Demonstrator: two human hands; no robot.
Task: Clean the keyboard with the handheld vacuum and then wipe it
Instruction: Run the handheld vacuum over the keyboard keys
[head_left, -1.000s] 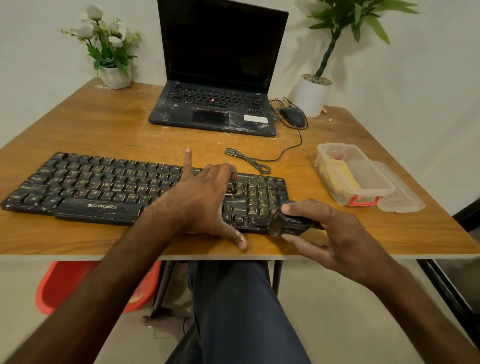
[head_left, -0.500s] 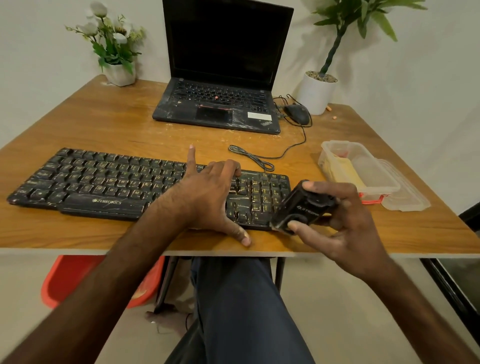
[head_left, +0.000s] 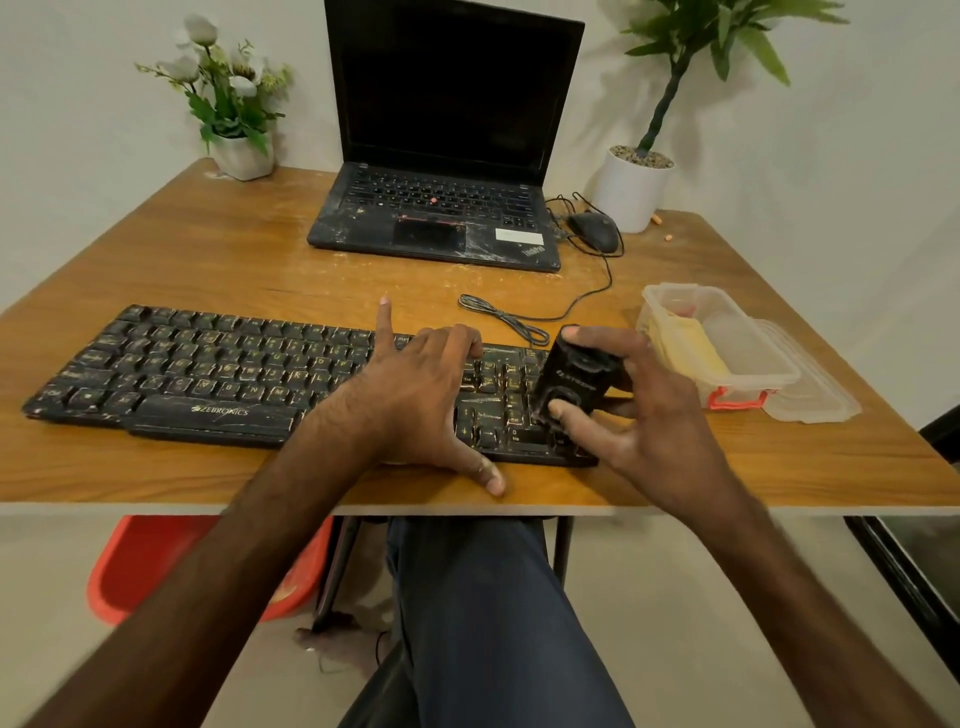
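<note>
Table (head_left: 218, 249): wooden top that carries everything. A long black keyboard (head_left: 208, 374) lies flat along its near edge.

Keyboard: a wide, stiff plastic slab with pale grit and streaks across the keys. Probably light enough to skate on the smooth wood when pushed, so it wants holding down, not lifting. The keycaps are the weak part and could likely be pried loose by hard scraping.

Left hand (head_left: 415, 395): palm down, spread over the right-centre keys. The index finger is straight and points away, the thumb tip sits on the table at the near edge. It grips nothing and seems to steady the board.

Right hand (head_left: 654, 415): wrapped around the handheld vacuum (head_left: 576, 379), one finger over the top and the thumb on the lower front.

Handheld vacuum: a small, black, rigid block tilted over the number-pad end. I cannot tell if its lower end touches the keys. It looks light enough for one hand. The casing is smooth, so gripping around the body suits it.

Clear container (head_left: 769, 364), just right of the keyboard: holds a yellow cloth (head_left: 685, 345), soft and limp, presumably for the wipe.
</note>
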